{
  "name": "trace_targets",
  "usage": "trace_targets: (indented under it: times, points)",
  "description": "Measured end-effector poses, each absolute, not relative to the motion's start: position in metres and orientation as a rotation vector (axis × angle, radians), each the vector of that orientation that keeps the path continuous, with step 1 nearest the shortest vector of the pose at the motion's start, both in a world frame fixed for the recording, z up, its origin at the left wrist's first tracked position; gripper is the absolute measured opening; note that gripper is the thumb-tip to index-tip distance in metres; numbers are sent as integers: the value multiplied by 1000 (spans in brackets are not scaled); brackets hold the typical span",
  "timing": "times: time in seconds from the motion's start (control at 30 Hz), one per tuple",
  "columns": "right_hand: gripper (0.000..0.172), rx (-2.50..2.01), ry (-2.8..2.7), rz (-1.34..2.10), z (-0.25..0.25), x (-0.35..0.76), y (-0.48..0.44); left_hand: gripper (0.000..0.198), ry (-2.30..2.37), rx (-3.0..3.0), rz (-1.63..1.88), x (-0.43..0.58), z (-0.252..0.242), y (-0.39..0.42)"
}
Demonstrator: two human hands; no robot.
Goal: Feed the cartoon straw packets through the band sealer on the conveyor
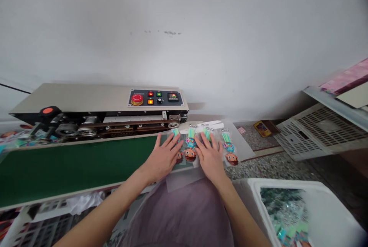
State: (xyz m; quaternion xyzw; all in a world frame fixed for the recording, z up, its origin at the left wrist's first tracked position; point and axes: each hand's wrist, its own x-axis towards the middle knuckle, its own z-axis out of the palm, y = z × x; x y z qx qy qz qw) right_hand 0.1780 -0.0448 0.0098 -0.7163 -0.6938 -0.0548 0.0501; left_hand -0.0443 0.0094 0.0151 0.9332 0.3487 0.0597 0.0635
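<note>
Several clear plastic packets [190, 143], each with a cartoon-head figure and pale green strips inside, lie in a row at the right end of a green conveyor belt [86, 166]. My left hand [163, 157] lies flat with fingers spread over the leftmost packet, covering part of it. Over another packet, my right hand [210, 157] rests with its fingers stretched out. One more packet [229, 147] sits just right of that hand, in full view. Beneath the packets is a translucent sheet [244, 147].
A band sealing machine [86, 99] with a red stop button [137, 99] stands behind the belt against the wall. At lower right is a white foam box [330, 208] holding more packets. A grey plastic crate [310, 132] and a small yellow box [263, 129] are farther right.
</note>
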Motion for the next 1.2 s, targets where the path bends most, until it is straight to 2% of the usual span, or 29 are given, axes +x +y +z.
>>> trace_targets:
  times: [0.2, 0.3, 0.43, 0.53, 0.7, 0.83, 0.97, 1.2]
  points:
    - [50, -2133, -2004, -157, 7, 185, -44, 48, 1178, 2821, 268, -26, 28, 11]
    - [56, -2192, -1863, -194, 3, 192, -43, 49, 1018, 2855, 356, 5, 17, 12]
    - [53, -2219, -1964, -182, 4, 186, -40, 52, 1144, 2831, 452, 15, -7, 11]
    - [50, -2144, -2076, -118, 9, 166, -32, 51, 1298, 2777, 420, -3, -7, 6]
    - [49, -2087, -2071, -36, 19, 152, -26, 52, 1522, 2693, 276, -20, 22, -1]
    - [50, -2184, -1932, -170, 20, 173, -33, 53, 1345, 2739, 352, 5, 27, 3]
    - [51, -2282, -1927, -172, 11, 189, -38, 55, 1110, 2784, 422, 26, 5, 7]
    - [52, -2221, -2002, -98, 1, 165, -38, 56, 1169, 2776, 396, -7, -6, 8]
